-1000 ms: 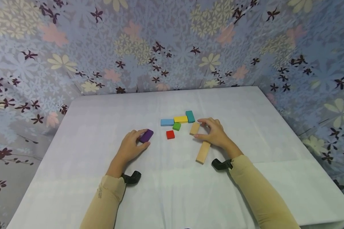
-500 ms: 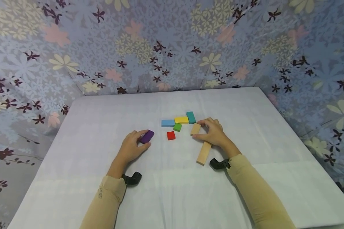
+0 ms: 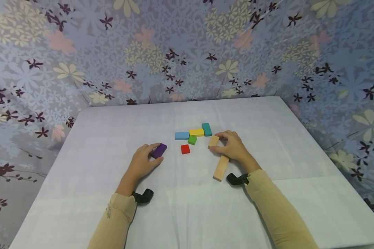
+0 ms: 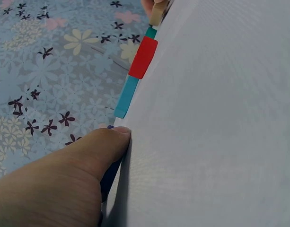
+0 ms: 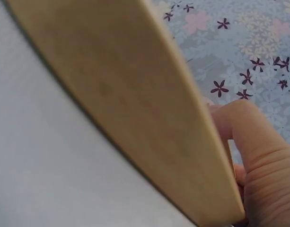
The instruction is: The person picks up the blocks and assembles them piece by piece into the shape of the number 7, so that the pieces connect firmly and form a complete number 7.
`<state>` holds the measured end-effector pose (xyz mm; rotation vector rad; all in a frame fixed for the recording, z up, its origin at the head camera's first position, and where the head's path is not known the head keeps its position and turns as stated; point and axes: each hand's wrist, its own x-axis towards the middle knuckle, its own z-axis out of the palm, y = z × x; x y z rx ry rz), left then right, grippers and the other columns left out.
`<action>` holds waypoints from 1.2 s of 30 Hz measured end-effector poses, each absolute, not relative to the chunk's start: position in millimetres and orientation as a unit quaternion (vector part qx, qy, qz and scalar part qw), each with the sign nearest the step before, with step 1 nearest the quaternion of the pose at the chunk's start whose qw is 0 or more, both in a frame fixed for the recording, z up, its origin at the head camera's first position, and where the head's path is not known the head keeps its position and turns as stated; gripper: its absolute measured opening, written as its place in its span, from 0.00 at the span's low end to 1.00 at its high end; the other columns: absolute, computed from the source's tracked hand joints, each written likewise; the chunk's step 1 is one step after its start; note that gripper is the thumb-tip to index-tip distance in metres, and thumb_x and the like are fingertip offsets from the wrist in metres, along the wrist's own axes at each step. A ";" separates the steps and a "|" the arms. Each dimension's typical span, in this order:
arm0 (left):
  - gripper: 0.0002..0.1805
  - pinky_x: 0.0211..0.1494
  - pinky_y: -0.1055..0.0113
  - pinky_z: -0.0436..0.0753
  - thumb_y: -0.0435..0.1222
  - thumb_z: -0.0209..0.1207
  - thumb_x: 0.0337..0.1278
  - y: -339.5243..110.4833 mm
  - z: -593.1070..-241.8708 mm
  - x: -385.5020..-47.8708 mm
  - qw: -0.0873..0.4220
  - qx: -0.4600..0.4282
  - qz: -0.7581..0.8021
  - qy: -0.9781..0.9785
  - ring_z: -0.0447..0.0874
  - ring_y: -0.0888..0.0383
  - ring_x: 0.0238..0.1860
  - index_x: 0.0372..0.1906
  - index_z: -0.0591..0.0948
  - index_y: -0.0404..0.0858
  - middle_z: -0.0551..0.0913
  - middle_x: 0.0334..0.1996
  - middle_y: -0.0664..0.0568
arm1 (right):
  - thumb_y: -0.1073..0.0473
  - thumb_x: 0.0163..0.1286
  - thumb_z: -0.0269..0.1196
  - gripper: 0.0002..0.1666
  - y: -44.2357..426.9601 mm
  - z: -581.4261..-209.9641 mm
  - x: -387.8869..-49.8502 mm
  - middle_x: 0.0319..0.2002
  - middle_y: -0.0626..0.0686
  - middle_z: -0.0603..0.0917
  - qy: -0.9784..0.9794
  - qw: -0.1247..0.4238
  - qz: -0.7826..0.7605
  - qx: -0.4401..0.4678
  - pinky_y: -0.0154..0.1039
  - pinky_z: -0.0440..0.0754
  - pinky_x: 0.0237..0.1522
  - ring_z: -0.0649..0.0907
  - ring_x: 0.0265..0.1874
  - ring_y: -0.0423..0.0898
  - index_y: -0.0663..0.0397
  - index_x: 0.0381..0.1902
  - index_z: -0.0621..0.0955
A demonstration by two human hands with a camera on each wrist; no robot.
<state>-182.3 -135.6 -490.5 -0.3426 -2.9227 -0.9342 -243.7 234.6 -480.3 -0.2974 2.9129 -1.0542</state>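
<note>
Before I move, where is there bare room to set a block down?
Bare cloth lies left of the left hand, right of the right hand, and between the sleeves. A smaller gap separates the purple block from the red block. Crowded: where blue, yellow, green and teal blocks cluster.

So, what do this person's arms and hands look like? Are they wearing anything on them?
The left hand and right hand wear no gloves. The left sleeve and right sleeve are long and tan; the left has dark lettering near its cuff, too small to read. A black, bent device sits at the left wrist, another at the right.
</note>
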 end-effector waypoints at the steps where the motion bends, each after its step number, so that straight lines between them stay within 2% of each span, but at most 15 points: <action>1: 0.34 0.44 0.61 0.69 0.50 0.65 0.58 -135.7 -490.8 -182.5 0.026 -0.111 -0.303 -0.946 0.70 0.54 0.40 0.69 0.73 0.48 0.78 0.40 0.49 | 0.32 0.50 0.74 0.44 234.9 -479.1 -242.7 0.52 0.52 0.79 0.934 0.016 -0.345 -0.093 0.53 0.70 0.60 0.71 0.55 0.51 0.49 0.59 0.80; 4: 0.34 0.45 0.61 0.69 0.50 0.65 0.58 -136.2 -490.3 -182.5 0.023 -0.109 -0.303 -0.947 0.70 0.54 0.40 0.69 0.72 0.48 0.78 0.40 0.48 | 0.33 0.50 0.74 0.45 237.1 -474.6 -239.1 0.54 0.53 0.78 0.927 0.021 -0.364 -0.085 0.55 0.69 0.62 0.72 0.57 0.52 0.50 0.60 0.79; 9: 0.34 0.45 0.61 0.70 0.50 0.65 0.58 -136.2 -488.9 -182.3 0.025 -0.110 -0.303 -0.946 0.70 0.54 0.40 0.69 0.73 0.48 0.78 0.41 0.48 | 0.34 0.52 0.74 0.44 246.8 -470.2 -232.4 0.56 0.53 0.77 0.921 0.017 -0.379 -0.085 0.54 0.69 0.62 0.72 0.56 0.52 0.52 0.61 0.78; 24: 0.34 0.44 0.61 0.68 0.49 0.65 0.58 -136.0 -485.7 -180.7 0.021 -0.108 -0.304 -0.946 0.70 0.53 0.40 0.69 0.73 0.48 0.78 0.41 0.47 | 0.39 0.53 0.75 0.42 278.4 -469.2 -223.1 0.51 0.56 0.78 0.923 0.007 -0.374 -0.089 0.50 0.71 0.55 0.74 0.50 0.52 0.56 0.59 0.79; 36: 0.34 0.43 0.61 0.68 0.50 0.65 0.58 -136.1 -486.6 -181.1 0.020 -0.110 -0.305 -0.946 0.70 0.53 0.40 0.69 0.73 0.48 0.78 0.40 0.47 | 0.39 0.51 0.76 0.43 288.4 -470.6 -212.2 0.52 0.57 0.78 0.928 0.014 -0.359 -0.093 0.53 0.70 0.58 0.74 0.52 0.53 0.58 0.59 0.79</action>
